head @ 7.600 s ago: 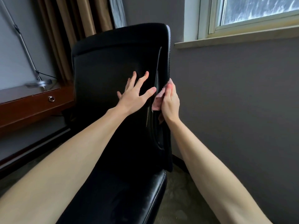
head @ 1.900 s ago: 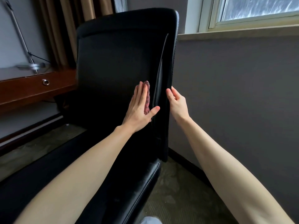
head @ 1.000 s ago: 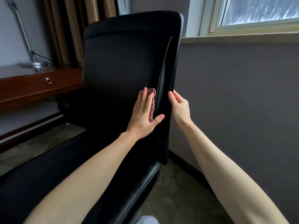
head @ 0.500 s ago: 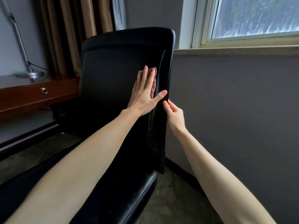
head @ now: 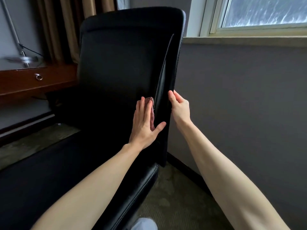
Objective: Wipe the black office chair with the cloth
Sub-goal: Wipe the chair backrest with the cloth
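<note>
On the black leather office chair [head: 116,63], 3 o'clock edge, flat left hand [head: 144,123] just dragged the crumpled pink cloth [head: 152,112] down; right hand [head: 180,108] grips the rim. Strip's covered.

Bare forearms [head: 93,185] and a bit of pale fabric [head: 144,224] are showing here

Both arms are coming in uncovered from the bottom edge, skin showing all the way up to the left hand [head: 142,128] and the right hand [head: 180,108]. Right at the bottom, between the arms, a rounded patch of light blue-grey clothing is poking into view. It's looking like a trouser knee, but I can't really tell which garment it is.
</note>
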The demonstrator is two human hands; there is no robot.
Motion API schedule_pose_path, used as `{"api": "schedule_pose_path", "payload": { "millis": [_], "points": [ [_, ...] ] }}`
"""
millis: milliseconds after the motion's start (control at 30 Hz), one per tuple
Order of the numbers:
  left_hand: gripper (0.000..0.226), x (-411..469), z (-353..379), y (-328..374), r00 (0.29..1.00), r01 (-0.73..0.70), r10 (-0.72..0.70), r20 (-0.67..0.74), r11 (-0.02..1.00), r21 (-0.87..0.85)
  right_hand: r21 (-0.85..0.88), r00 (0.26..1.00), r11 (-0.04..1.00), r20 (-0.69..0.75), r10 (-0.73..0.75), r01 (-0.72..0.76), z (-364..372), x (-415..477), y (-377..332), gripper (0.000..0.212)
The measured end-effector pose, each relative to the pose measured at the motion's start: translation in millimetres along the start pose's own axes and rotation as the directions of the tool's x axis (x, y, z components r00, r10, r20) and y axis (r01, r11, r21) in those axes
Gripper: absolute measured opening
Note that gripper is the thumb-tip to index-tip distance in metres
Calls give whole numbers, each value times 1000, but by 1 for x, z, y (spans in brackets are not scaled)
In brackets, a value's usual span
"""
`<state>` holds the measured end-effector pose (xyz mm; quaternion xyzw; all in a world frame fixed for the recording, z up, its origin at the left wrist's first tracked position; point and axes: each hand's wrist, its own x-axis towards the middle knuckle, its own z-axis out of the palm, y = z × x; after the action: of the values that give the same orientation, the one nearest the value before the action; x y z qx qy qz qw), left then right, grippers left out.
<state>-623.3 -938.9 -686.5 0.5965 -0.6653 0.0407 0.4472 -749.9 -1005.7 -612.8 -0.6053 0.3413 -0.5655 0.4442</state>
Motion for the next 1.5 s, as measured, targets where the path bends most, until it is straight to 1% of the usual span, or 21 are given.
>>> {"api": "schedule_pose_path", "payload": {
  "millis": [167, 267, 400, 467, 567, 700, 800, 933, 967, 1133, 1200, 1300, 1400, 1500],
  "points": [
    [90, 26, -13, 12, 999, 24, -25, -24, 999, -30, -2, 1000, 1000, 5, 18, -18, -1, 1, -2, 50],
    [88, 61, -32, 26, 1000, 2, -2, -29, 1000, -10, 9, 1000, 1000, 11, 17, -18, -2, 2, -2, 50],
    [88, 93, -47, 33, 999, -48, 49, -22, 998, 42, 8, 998, 999, 55, 30, -31, -4, 6, 3, 63],
    [88, 92, -45, 30, 997, -73, 75, -34, 996, 49, 31, 999, 999, 43, 27, -29, -6, 4, 5, 65],
    [87, 82, -40, 25, 994, -95, 97, -55, 994, 45, 44, 998, 998, 31, 49, -50, -8, -3, 12, 62],
    [88, 55, -32, 12, 995, -93, 93, -24, 995, 24, 42, 991, 994, 97, 96, -101, -13, -11, 28, 68],
    [90, 37, -25, 5, 998, -69, 69, 3, 997, 30, 51, 992, 993, 72, 107, -110, -12, -11, 28, 65],
    [91, 55, -36, 16, 999, -44, 43, 34, 998, 34, 52, 990, 992, 85, 113, -117, -9, -8, 29, 72],
    [91, 65, -41, 21, 998, -48, 46, 39, 998, 41, 57, 990, 992, 92, 110, -116, -10, -8, 29, 70],
    [87, 98, -54, 36, 998, -60, 58, 28, 995, 73, 129, 984, 986, 155, 90, -110, -12, -10, 25, 44],
    [86, 93, -51, 32, 997, -83, 83, 9, 993, 81, 140, 984, 984, 152, 89, -111, -13, -9, 26, 42],
    [87, 76, -44, 21, 995, -99, 99, 11, 992, 83, 144, 989, 982, 108, 105, -120, -11, -8, 29, 52],
    [89, 41, -30, 4, 996, -75, 72, 44, 996, 57, 129, 992, 985, 66, 109, -117, -7, -7, 31, 57],
    [92, -2, -14, -22, 992, -39, 33, 125, 998, 49, 115, 993, 988, 70, 97, -104, -3, -5, 33, 60]
  ]
}}
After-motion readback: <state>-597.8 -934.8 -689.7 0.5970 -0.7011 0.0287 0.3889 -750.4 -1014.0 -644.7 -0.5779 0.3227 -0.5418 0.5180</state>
